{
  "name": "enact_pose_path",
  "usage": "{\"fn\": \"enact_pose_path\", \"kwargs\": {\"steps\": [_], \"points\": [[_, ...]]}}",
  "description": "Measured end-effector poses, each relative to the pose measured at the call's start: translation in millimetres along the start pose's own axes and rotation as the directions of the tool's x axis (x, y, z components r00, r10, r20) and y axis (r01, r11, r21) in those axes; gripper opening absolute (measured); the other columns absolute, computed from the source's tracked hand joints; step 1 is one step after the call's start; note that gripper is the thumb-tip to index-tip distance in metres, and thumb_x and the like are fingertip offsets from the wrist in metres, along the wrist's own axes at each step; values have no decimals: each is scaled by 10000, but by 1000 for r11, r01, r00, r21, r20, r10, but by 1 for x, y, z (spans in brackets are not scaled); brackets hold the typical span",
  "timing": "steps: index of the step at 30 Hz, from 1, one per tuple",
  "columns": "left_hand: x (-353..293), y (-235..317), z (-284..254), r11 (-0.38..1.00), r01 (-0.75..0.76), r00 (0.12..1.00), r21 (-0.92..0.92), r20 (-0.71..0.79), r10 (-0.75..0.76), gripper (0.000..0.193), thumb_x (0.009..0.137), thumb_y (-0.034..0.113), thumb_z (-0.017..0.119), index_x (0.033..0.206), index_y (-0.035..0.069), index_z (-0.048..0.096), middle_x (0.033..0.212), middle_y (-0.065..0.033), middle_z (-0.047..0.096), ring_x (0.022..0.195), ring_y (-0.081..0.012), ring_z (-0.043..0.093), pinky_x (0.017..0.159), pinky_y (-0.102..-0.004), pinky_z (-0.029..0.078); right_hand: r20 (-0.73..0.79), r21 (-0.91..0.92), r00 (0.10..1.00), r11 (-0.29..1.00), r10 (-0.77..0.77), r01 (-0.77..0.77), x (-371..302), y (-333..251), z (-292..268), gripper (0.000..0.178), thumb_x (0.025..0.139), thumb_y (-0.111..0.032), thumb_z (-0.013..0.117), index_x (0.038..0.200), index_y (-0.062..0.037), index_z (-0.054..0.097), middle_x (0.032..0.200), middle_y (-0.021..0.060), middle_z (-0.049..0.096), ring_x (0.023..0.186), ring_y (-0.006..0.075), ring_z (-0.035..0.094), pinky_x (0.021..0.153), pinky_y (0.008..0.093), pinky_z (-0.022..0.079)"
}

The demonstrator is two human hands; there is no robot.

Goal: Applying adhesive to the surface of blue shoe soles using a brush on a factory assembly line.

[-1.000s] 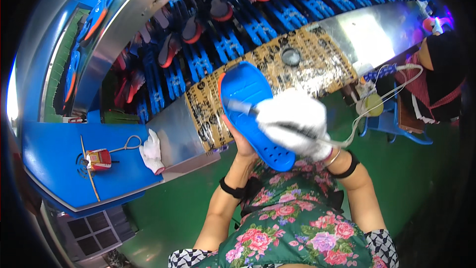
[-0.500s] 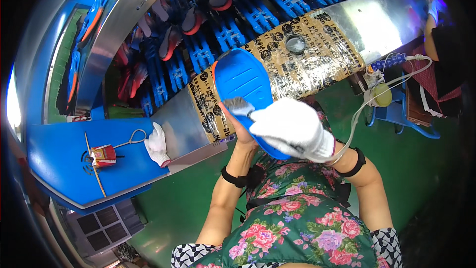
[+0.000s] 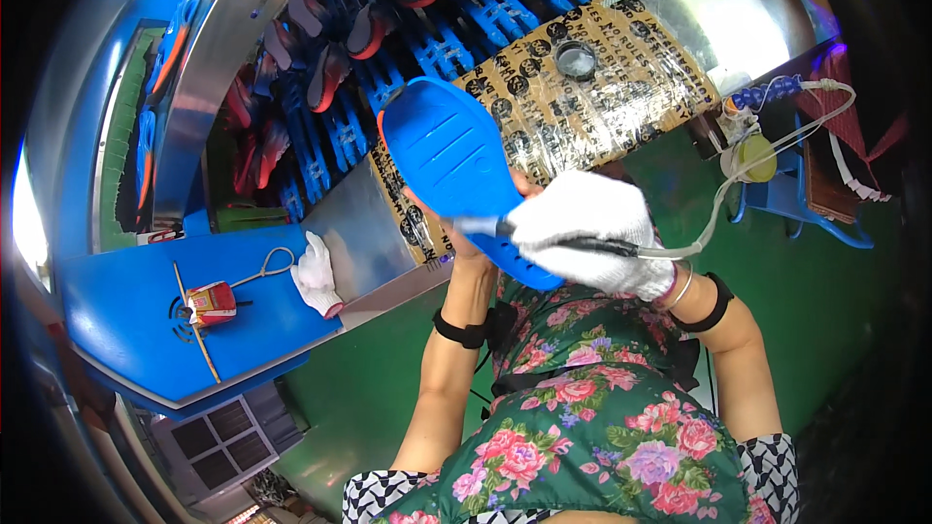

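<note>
A blue shoe sole with a thin red edge is held up, its flat side facing me. My left hand, bare, grips it from underneath, mostly hidden by the sole. My right hand wears a white glove and is closed around a thin black-handled brush tool with a pale tube running off to the right. The tool's light tip touches the sole's lower part.
A metal bench covered with patterned brown paper carries a small round tin. Behind it, blue conveyor racks hold several soles. A blue side table bears a white glove, a stick and a small red box. A bottle stands right.
The sole has shifted left and up in view, and the gloved right hand with the tool has slid toward the sole's lower right end.
</note>
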State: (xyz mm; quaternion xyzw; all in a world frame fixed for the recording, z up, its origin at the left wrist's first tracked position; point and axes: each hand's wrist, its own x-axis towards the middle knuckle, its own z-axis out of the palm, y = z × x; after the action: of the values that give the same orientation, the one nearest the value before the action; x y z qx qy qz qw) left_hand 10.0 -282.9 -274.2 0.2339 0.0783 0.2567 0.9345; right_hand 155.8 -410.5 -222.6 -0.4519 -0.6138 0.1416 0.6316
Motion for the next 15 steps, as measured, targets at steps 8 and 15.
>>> {"fn": "enact_pose_path", "kwargs": {"steps": [8, 15], "points": [[9, 5, -30, 1000, -13, 971, -11, 238, 16, 1137, 672, 1011, 406, 1074, -33, 612, 939, -196, 681, 1013, -345, 625, 988, -472, 484, 32, 33, 997, 997, -77, 76, -11, -3, 14, 274, 767, -88, 812, 1031, -132, 757, 991, 54, 747, 823, 251, 704, 746, 365, 566], [13, 1, -19, 994, -32, 977, -103, 205, 53, 1081, 717, 971, 423, 1088, -30, 588, 925, -167, 653, 989, -318, 626, 996, -465, 501, -42, -166, 988, 976, -149, 140, -24, -5, 31, 287, 788, -75, 788, 1067, -123, 743, 957, 45, 725, 813, 251, 695, 715, 376, 565]]}}
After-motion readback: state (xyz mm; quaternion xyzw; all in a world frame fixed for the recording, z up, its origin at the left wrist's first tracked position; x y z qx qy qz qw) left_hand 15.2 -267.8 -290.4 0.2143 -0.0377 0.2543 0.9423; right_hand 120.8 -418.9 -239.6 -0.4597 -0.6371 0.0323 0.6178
